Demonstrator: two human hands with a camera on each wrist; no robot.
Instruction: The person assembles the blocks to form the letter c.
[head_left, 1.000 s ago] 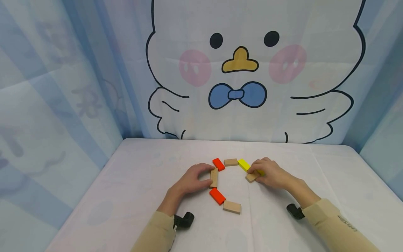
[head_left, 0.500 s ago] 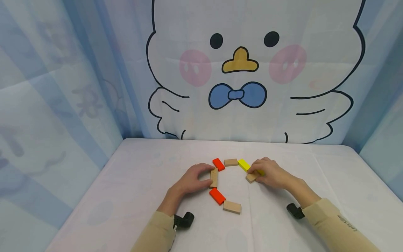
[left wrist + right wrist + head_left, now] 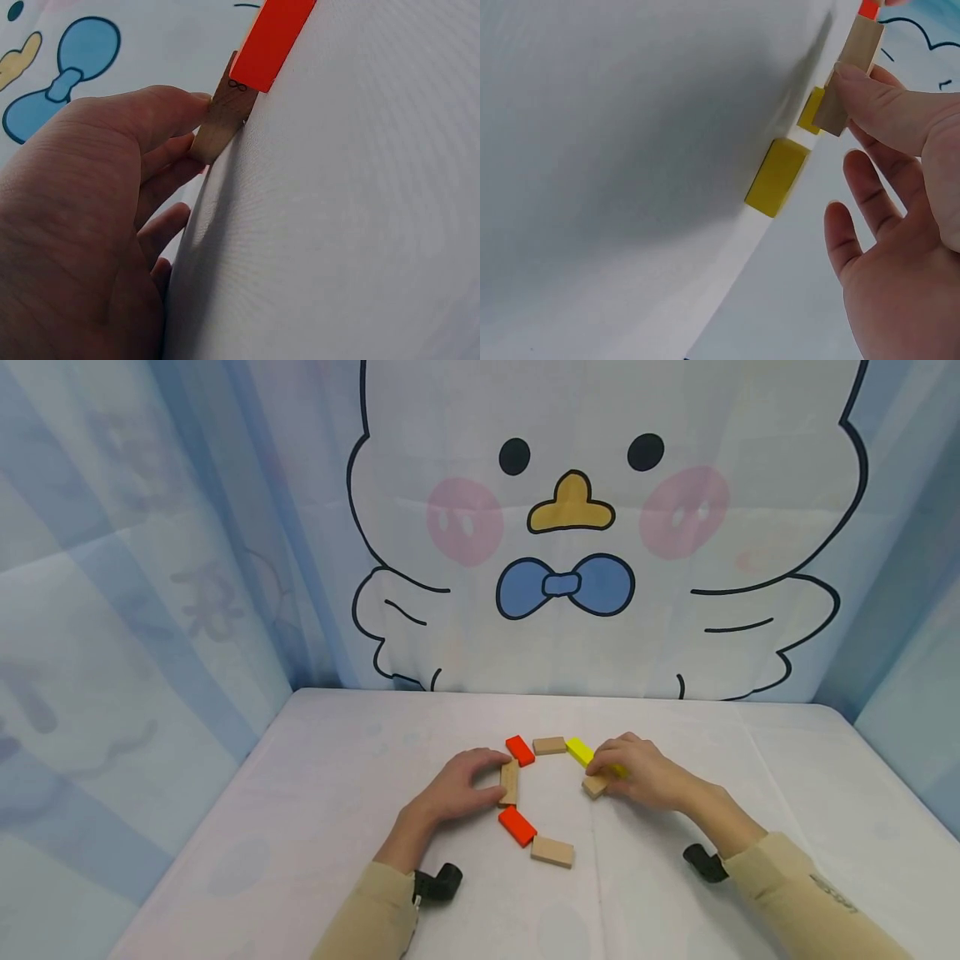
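A ring of small blocks lies on the table. On its left side, my left hand [image 3: 461, 785] holds a plain wooden block [image 3: 509, 783] by its ends between thumb and fingers; the left wrist view shows the thumb against that block [image 3: 223, 124], with a red block [image 3: 274, 45] beside it. My right hand [image 3: 645, 774] pinches another wooden block [image 3: 595, 787] just inside the ring's right side. Close behind it are a yellow block [image 3: 579, 751] and a second yellow one [image 3: 776, 176], mostly covered by the hand in the head view.
Also in the ring are a red block [image 3: 520, 750] and a wooden block [image 3: 550, 746] at the back, and a red block [image 3: 517, 826] and a wooden block [image 3: 552, 852] nearer the front. A curtain with a cartoon print [image 3: 585, 652] hangs behind the table [image 3: 337, 777].
My right hand and its wooden block have shifted very slightly left. The left hand and the other blocks hold their places.
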